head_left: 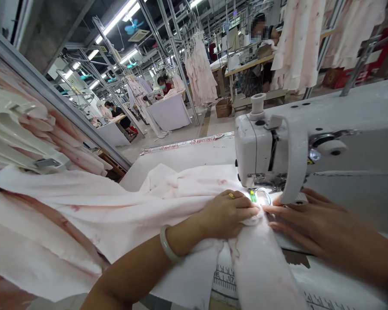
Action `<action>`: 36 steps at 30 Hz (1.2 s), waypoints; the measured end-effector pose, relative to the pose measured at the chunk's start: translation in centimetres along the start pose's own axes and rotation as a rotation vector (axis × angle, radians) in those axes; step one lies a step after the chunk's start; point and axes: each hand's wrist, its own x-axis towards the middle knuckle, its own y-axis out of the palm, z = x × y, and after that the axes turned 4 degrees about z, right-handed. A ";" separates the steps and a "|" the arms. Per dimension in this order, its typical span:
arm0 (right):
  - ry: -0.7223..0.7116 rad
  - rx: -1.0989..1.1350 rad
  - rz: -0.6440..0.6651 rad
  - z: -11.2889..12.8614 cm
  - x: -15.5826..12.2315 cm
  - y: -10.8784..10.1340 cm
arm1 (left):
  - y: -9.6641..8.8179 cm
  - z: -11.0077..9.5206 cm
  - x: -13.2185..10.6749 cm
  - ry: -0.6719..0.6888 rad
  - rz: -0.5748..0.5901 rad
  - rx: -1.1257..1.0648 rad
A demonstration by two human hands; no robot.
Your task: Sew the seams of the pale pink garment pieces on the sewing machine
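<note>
A pale pink printed fabric (116, 215) lies across the sewing table and runs under the head of a white sewing machine (265, 146). My left hand (228, 213), with a ring and a pale bangle on the wrist, is closed on a bunched fold of the fabric just in front of the lit needle area (257, 196). My right hand (307, 221) lies flat with fingers stretched out, pressing the fabric beside the presser foot, fingertips touching the left hand's.
A printed ruler scale (224, 277) shows on the table edge near me. A white plastic rack with pink cloth (16, 125) stands at left. Other people sit at sewing tables (170, 112) behind, with pink garments (200, 73) hanging from overhead rails.
</note>
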 end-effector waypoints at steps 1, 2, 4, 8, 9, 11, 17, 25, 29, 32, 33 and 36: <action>-0.038 0.002 0.002 0.2 0.2 -0.3 | 0.1 0.3 -0.1 0.016 -0.014 -0.001; -0.075 0.014 0.015 0.4 0.3 -0.6 | 0.1 0.5 -0.2 0.029 -0.025 0.003; -0.102 0.073 0.087 0.8 0.5 -0.9 | 0.2 0.8 -0.5 0.050 -0.042 0.019; -0.057 0.199 0.195 1.4 0.3 -0.4 | -0.1 0.9 -0.8 0.085 -0.066 0.006; -0.049 0.216 0.190 1.5 0.3 -0.2 | -0.2 0.8 -0.8 0.062 -0.076 -0.026; -0.044 0.240 0.170 1.7 0.2 0.0 | -0.7 0.2 -0.5 -0.043 -0.114 -0.134; -0.050 0.245 0.173 2.1 0.2 -0.1 | -1.9 -3.8 0.4 -0.293 -0.095 -0.212; -0.084 0.098 -0.011 0.8 0.3 -0.4 | -0.1 -5.7 -0.7 -0.255 -0.102 0.080; -0.067 -0.001 -0.036 0.2 -0.1 0.3 | 0.1 -5.0 -1.0 -0.206 -0.125 0.054; -0.030 -0.040 0.020 0.1 -0.4 0.5 | 0.1 -4.6 -1.0 -0.184 -0.104 0.056; -0.015 -0.053 0.031 0.2 -0.5 0.5 | 0.1 -4.4 -0.8 -0.182 -0.095 0.057; 0.006 -0.076 0.032 0.1 -0.4 0.5 | 0.0 -3.5 -0.4 -0.195 -0.068 0.058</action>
